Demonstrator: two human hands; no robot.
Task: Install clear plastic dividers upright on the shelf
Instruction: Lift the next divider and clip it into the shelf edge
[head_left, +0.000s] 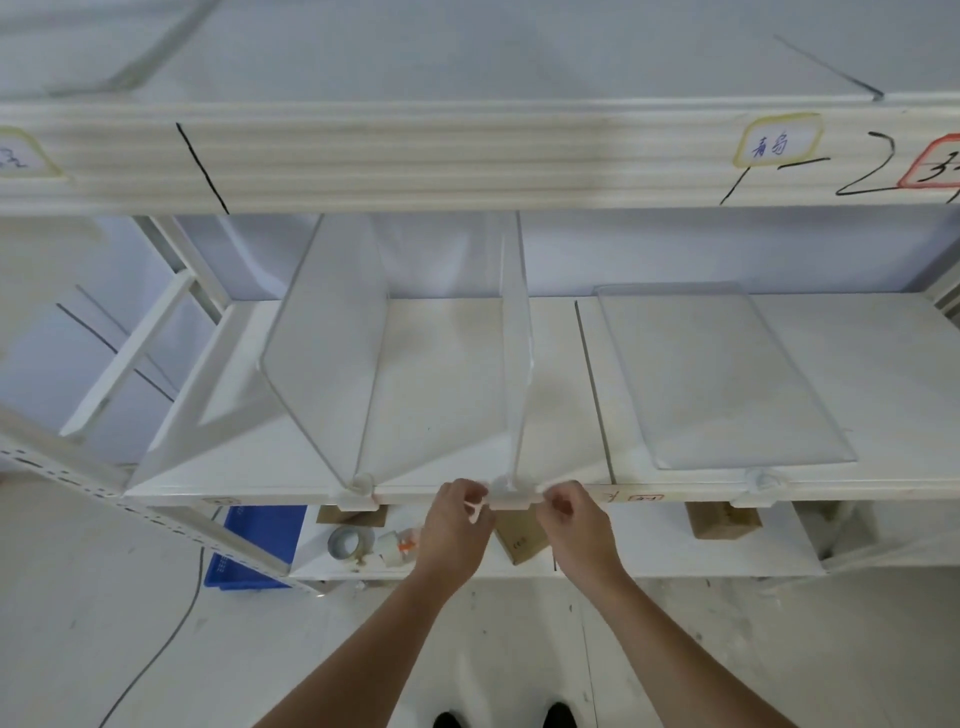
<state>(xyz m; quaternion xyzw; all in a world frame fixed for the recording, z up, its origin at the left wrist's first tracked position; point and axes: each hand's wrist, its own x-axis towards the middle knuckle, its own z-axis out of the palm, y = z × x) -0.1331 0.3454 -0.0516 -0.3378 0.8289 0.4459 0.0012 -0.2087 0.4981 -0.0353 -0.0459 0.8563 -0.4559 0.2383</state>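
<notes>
Two clear plastic dividers stand upright on the white middle shelf (452, 364): a left divider (327, 332) and a middle divider (514, 332). A third divider (722, 374) lies flat on the shelf to the right, its clip (761, 480) at the front edge. My left hand (460, 519) and my right hand (571, 514) pinch the two ends of the white clip base (511, 496) of the middle divider at the shelf's front lip. The left divider's clip (361, 488) sits on the lip to the left of my hands.
The upper shelf's rail (467, 156) overhangs, with handwritten labels (776, 143) and another divider lying on top. Below are a tape roll (350, 543), cardboard boxes (522, 540) and a blue crate (254, 545). A cable (171, 634) runs across the floor at left.
</notes>
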